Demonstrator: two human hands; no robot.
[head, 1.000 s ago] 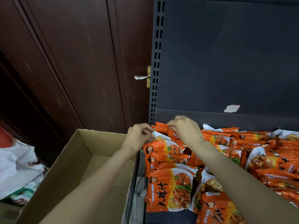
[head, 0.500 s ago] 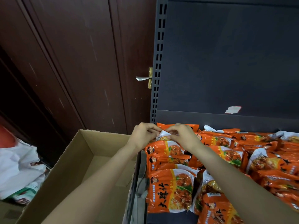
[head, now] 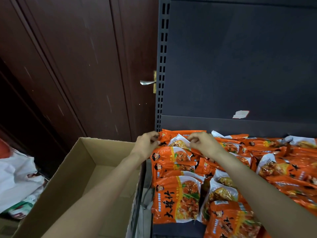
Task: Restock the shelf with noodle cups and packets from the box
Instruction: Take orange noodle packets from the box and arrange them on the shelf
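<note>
Since the far-left noodle packet looks light, crinkly and slippery, left hand and right hand pinch its corners.

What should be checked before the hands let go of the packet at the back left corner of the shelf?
1. Left hand grips the left edge of the orange noodle packet: ok.
2. Right hand pinches a packet near it; whether it is the same one: cannot tell.
3. Packet seated against the shelf back panel: cannot tell, its base is hidden.
4. Front packet lies inside the shelf edge: ok.
5. Cardboard box holds more stock: not ok on the visible floor; the near part is hidden by the arms.
</note>
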